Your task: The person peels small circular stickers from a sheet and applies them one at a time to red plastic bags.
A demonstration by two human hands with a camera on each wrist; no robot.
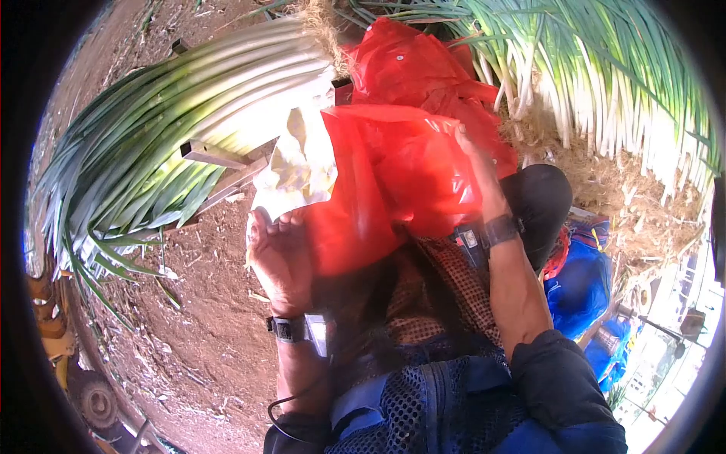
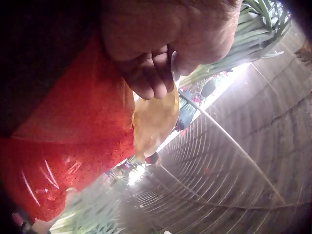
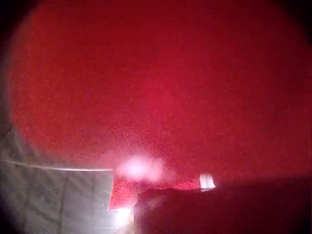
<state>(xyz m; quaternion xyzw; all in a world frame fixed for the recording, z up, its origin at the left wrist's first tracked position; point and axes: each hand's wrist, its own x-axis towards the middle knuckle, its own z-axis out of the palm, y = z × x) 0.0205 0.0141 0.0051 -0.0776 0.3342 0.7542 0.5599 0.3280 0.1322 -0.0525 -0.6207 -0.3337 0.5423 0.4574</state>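
A thin red plastic sheet (image 1: 363, 181) with a whitish-yellow end (image 1: 299, 163) is stretched between both hands above the lap. My left hand (image 1: 280, 257) pinches its pale end at the lower left. In the left wrist view, that hand's curled fingers (image 2: 151, 80) press the pale plastic (image 2: 156, 122) against the thumb side. At the sheet's upper right edge, my right hand (image 1: 480, 170) holds the plastic with the thumb in front, the other fingers hidden behind it. Red plastic (image 3: 161, 87) fills most of the right wrist view.
Long leeks (image 1: 197, 83) lie across a metal frame (image 1: 215, 153) at the left. More green onions (image 1: 597, 98) are heaped at the upper right, roots toward me. Another crumpled red plastic piece (image 1: 408, 60) lies ahead. Blue bags (image 1: 578, 287) sit beside the right knee (image 1: 541, 208).
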